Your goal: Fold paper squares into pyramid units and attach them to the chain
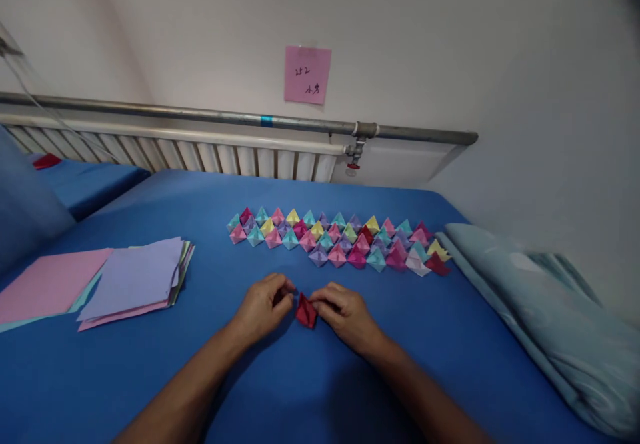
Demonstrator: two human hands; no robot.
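A small red folded-paper boat (306,312) rests on the blue surface in front of me. The thumb and fingertips of my right hand (345,312) pinch its right corner. On the other side, my left hand (265,305) is bent close to the boat's left edge; a narrow gap shows between its thumb and forefinger, with nothing seen in it. Just beyond both hands, many-coloured folded paper boats (357,257) stand in close rows, in pink, turquoise, purple, yellow and red. The front row begins farther right than those behind.
Stacked coloured paper sheets (135,274) lie to the left, beside pink sheets (50,284). A folded pale-green cloth (545,324) lies along the right side. Behind the blue bed-like surface (240,391) are a radiator (220,157), a metal pipe (200,115) and a pink wall note (307,75).
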